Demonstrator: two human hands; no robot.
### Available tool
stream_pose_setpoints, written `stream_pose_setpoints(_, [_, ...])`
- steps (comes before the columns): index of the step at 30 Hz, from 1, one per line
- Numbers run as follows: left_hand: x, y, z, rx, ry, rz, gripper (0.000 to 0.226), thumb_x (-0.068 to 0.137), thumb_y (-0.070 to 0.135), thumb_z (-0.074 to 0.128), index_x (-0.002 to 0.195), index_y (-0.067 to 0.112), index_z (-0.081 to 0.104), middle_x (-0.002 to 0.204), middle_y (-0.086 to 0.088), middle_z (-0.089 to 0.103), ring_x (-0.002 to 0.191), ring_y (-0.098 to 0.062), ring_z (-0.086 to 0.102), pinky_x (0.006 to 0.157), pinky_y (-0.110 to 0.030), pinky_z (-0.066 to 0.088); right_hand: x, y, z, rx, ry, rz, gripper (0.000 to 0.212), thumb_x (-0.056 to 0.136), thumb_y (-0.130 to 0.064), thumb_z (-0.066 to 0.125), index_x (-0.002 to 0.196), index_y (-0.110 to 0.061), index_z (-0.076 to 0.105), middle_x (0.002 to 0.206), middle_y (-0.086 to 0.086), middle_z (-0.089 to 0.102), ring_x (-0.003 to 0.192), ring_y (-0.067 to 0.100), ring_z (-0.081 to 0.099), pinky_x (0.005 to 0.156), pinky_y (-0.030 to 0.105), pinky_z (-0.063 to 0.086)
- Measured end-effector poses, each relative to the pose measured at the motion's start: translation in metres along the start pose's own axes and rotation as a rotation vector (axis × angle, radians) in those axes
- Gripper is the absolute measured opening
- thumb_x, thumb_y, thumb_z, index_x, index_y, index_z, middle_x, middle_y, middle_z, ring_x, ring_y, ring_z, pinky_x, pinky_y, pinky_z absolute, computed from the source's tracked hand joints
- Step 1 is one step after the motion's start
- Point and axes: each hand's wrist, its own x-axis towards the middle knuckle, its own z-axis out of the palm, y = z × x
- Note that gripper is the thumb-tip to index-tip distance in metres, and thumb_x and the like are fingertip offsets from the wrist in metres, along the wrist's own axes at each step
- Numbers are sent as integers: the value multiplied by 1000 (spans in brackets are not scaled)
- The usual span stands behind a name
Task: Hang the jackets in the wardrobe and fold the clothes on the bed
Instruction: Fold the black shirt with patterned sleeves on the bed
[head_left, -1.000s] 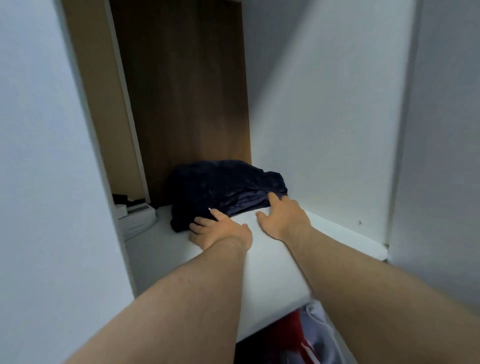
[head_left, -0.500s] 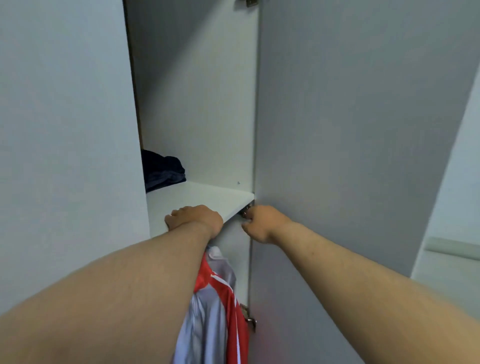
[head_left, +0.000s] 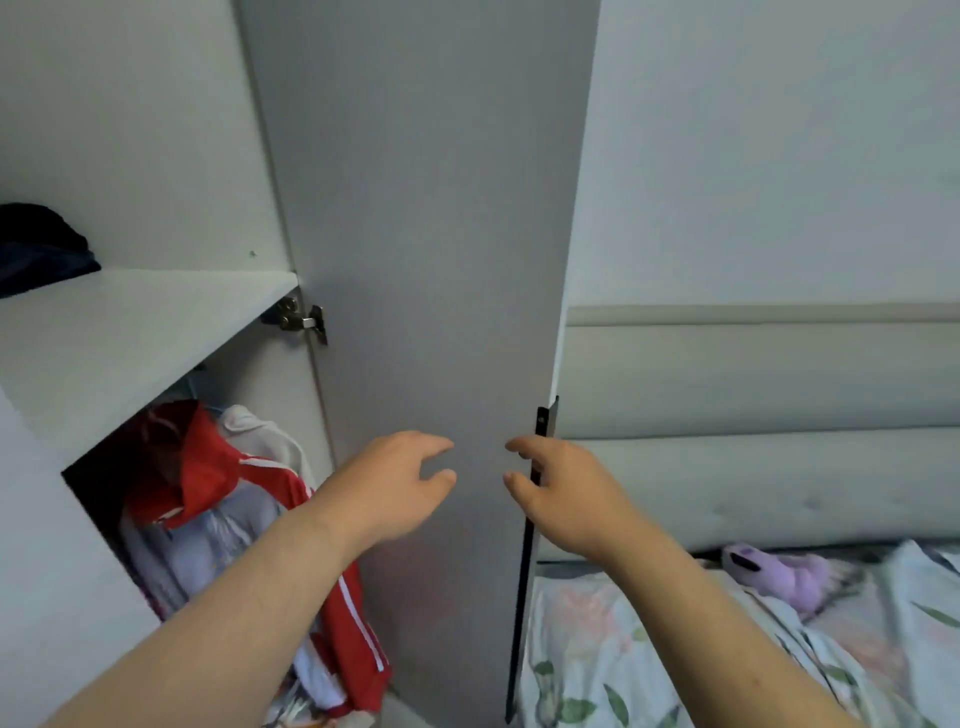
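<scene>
While both of my hands hover before the open wardrobe door (head_left: 441, 234), neither holds anything.

Left hand (head_left: 395, 483): centre of frame, over the door's grey inner face. Its fingers (head_left: 436, 447) are relaxed, slightly curved and apart. I cannot tell whether they touch the panel.

Right hand (head_left: 561, 493): just right of the left one. Its fingers are loose and spread, and they overlap the black strip handle (head_left: 525, 571) on the door's free edge. I cannot tell whether they touch it.

Red-and-white jacket (head_left: 208, 478): hanging in the compartment under the shelf (head_left: 130, 332), lower left, partly behind my left forearm. Paler garments hang against it.

Dark garment (head_left: 41, 249): lying on the shelf at the far left edge, partly cut off.

Hinge (head_left: 298, 317): metal, joining the door to the wardrobe side at shelf level.

Bed (head_left: 623, 649): lower right, under a floral cover. A purple plush toy (head_left: 779, 571) lies by the padded headboard (head_left: 753, 415).
</scene>
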Motion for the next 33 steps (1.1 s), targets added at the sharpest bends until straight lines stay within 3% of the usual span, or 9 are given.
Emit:
stream_pose_setpoints(4, [2,27,37,-19,-104,135,44,97,36,55,140,24,55,146,5,52,137,-12,44,112,-22,29,-47,56,-3,37,35,184,44,98,-38,53,140,-28,53,140,-5,57,125,15,55,103,36,46])
stream_pose_setpoints(6, [6,40,58,-46,-155,188,43,98,38,54,140,29,54,147,10,50,137,-9,43,111,-22,30,-67,81,-4,32,57,271,45,97,-41,53,141,-31,51,141,-10,55,122,10,55,101,31,46])
stream_pose_setpoints(11, [21,67,113,30,-325,339,41,100,45,45,140,36,50,136,18,52,121,-7,49,91,-23,38,-99,132,-7,-23,71,448,45,96,-40,54,140,-31,53,138,-11,57,123,9,54,93,24,42])
stream_pose_setpoints(18, [70,89,168,28,-531,443,46,97,50,46,142,40,45,129,22,52,122,-5,48,99,-27,42,-121,189,-8,-74,-29,673,45,99,-43,49,143,-32,47,142,-8,54,128,12,51,100,27,39])
stream_pose_setpoints(23, [106,106,196,41,-580,498,50,97,54,45,145,39,42,138,23,49,125,-3,47,101,-25,40,-128,215,-16,-77,-38,755,48,101,-42,47,147,-32,43,147,-11,49,135,10,44,105,26,37])
stream_pose_setpoints(33, [152,164,238,87,-655,718,62,87,61,56,145,42,43,144,25,44,129,-3,45,104,-28,41,-168,230,-34,-104,90,993,50,100,-45,45,148,-32,40,146,-7,49,131,16,47,101,32,42])
